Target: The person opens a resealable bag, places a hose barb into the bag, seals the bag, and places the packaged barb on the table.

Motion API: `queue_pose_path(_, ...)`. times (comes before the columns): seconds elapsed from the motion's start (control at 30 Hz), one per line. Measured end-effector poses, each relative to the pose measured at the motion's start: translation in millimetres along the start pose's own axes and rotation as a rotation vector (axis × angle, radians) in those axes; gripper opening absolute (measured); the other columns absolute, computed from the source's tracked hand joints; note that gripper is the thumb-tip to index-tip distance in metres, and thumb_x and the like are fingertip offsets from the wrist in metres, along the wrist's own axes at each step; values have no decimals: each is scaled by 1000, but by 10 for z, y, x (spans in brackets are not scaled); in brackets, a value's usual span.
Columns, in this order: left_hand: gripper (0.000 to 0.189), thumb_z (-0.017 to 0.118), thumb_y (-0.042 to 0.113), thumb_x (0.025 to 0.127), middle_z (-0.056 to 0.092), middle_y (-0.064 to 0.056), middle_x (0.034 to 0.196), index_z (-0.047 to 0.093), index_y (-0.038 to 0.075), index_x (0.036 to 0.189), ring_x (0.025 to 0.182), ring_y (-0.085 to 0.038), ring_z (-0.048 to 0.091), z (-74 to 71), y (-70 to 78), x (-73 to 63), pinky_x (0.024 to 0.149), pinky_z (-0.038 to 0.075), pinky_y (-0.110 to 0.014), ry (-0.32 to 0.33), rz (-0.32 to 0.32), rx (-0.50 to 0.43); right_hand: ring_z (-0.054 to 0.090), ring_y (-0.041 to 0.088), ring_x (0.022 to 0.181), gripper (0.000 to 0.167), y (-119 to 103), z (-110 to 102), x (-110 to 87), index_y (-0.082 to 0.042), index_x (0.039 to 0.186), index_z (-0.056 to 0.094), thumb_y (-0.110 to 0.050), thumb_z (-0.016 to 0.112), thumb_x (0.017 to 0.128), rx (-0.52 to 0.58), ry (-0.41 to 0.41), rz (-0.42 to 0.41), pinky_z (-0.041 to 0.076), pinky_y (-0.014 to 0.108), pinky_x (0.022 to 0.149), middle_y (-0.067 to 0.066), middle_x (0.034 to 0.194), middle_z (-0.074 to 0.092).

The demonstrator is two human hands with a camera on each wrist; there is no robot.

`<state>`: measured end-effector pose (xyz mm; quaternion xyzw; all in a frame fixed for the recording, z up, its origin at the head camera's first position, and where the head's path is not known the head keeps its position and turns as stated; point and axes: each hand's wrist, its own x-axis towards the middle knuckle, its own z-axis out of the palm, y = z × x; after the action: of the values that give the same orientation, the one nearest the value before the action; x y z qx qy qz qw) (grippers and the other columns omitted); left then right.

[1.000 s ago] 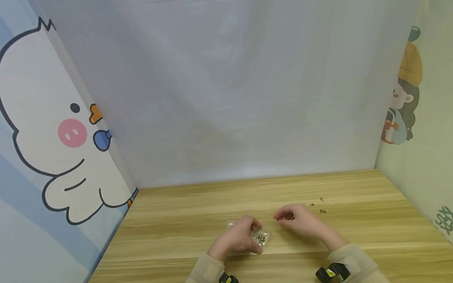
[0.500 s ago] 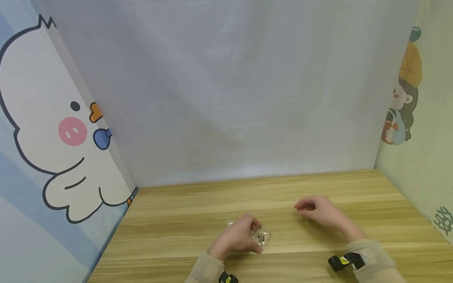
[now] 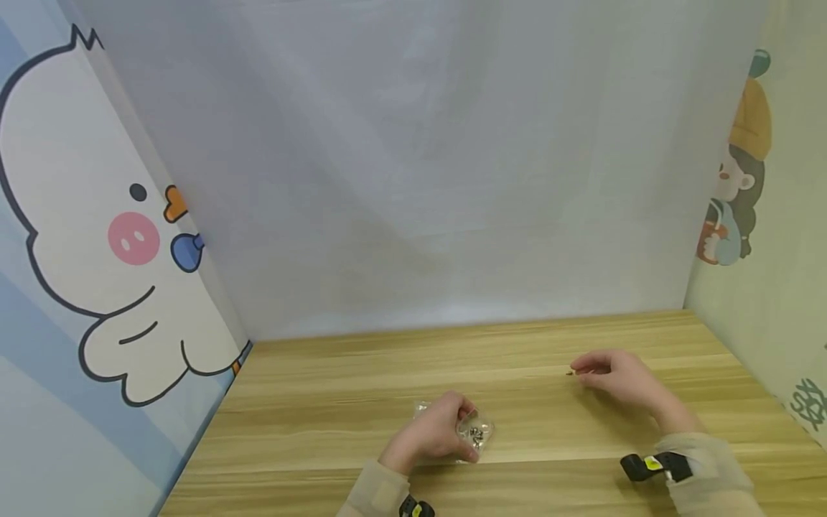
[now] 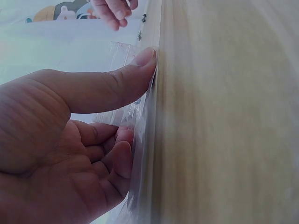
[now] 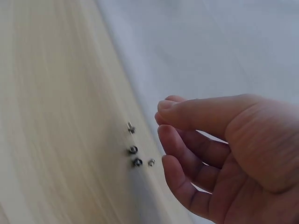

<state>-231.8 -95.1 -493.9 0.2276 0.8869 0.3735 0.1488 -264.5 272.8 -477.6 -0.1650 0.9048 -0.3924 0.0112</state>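
Risk, as I judge it from here: should the clear bag [image 3: 486, 426] tip, the fasteners [image 3: 477, 434] inside might spill; a fumbled pinch might scatter four loose fasteners [image 5: 133, 150], beyond and right of it. Left hand [image 3: 436, 434]: thumb and curled fingers clamped on the bag. Right hand [image 3: 617, 374]: near the loose fasteners, loosely curved, apparently holding nothing.

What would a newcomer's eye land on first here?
Probably the big white cartoon figure at the left. Lower down, over the wooden table, the left hand holds a clear bag of small metal pieces; farther right, the right hand hovers near loose ones.
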Motion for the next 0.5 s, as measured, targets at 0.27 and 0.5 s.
queue_pose_path(0.27, 64, 101, 6, 69, 63, -1, 112, 66, 3, 123, 97, -11, 57, 9, -19, 3, 95, 51, -32, 13, 8, 10, 69, 19, 97, 23, 221, -99, -39, 2, 115, 77, -14, 77, 99, -12, 3, 31, 56, 27, 79, 11, 110, 77)
queue_pose_path(0.5, 64, 101, 6, 69, 63, -2, 112, 66, 3, 122, 97, -11, 57, 6, -13, 0, 95, 51, -32, 13, 10, 7, 67, 18, 95, 24, 347, -112, -69, 1, 115, 76, -14, 79, 97, -17, -35, 71, 54, 27, 80, 5, 103, 76)
